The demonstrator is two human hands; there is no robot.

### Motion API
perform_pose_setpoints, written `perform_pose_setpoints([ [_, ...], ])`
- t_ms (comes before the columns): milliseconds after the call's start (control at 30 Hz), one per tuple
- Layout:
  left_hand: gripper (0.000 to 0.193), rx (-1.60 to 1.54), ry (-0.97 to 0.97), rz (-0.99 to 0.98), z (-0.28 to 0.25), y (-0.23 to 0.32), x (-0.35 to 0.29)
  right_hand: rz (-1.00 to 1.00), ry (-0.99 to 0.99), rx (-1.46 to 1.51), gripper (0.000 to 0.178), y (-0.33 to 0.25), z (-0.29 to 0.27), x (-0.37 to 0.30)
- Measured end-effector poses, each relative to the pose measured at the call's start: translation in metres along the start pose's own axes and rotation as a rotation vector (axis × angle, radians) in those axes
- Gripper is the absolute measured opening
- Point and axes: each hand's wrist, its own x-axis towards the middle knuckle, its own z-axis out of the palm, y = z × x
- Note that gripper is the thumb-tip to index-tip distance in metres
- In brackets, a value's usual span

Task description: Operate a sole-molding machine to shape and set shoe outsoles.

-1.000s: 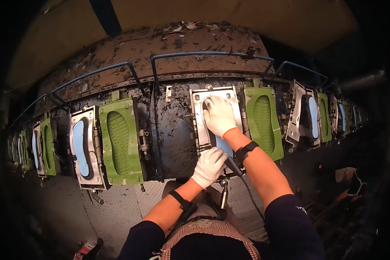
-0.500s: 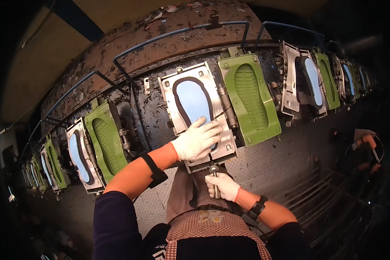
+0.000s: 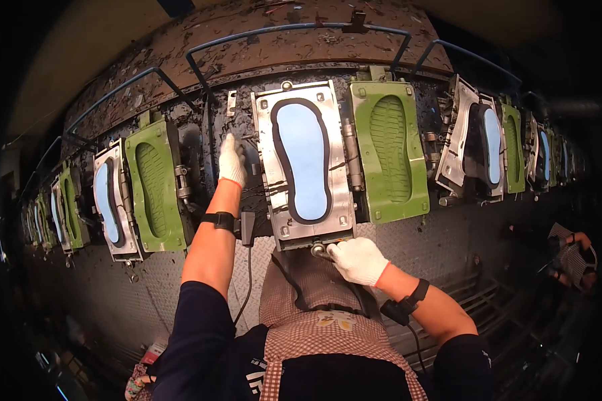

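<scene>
Right in front of me lies a silver metal mold plate [image 3: 279,200] with a sole-shaped cavity. A light blue sole-shaped piece [image 3: 304,157] with a black rim fills it. Hinged on its right is a green mold half [image 3: 411,134] with a ribbed sole impression. My gloved left hand [image 3: 231,160] is held just left of the plate, fingers stretched forward, holding nothing. At the plate's near edge my gloved right hand [image 3: 359,260] is wrapped round a metal lever handle [image 3: 322,251] with a round end. The glove hides most of the handle.
More molds line both sides, such as the green half [image 3: 154,187] with its blue-filled plate [image 3: 107,200] at left. Blue tube rails [image 3: 301,28] run behind them, before a brown surface [image 3: 274,57] strewn with scraps. Another person [image 3: 572,254] is at far right.
My left hand has come off the blue piece and moved left, beside the plate. My right hand has swung the lever handle up and to the right. My view has shifted.
</scene>
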Motion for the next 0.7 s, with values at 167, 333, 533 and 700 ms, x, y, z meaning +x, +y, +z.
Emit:
perform_pose_setpoints([
  [167, 0.074, -0.189, -0.294, -0.131, -0.045, -0.059, -0.06, 0.166, -0.106, 0.121, 0.028, 0.005, -0.011, -0.006],
  [333, 0.02, 0.632, -0.106, 0.357, -0.085, -0.063, -0.138, 0.356, 0.454, 0.485, 0.032, 0.028, -0.022, 0.044],
  [533, 0.041, 1.146, -0.782, 1.28, 0.043, 0.03, -0.197, 0.41, 0.473, 0.315, 0.023, 0.039, -0.02, 0.08],
  [700, 0.042, 1.17, -0.801, 1.398, 0.039, 0.007, -0.18, 0.499, 0.33, 0.455, 0.025, 0.032, -0.013, 0.058],
])
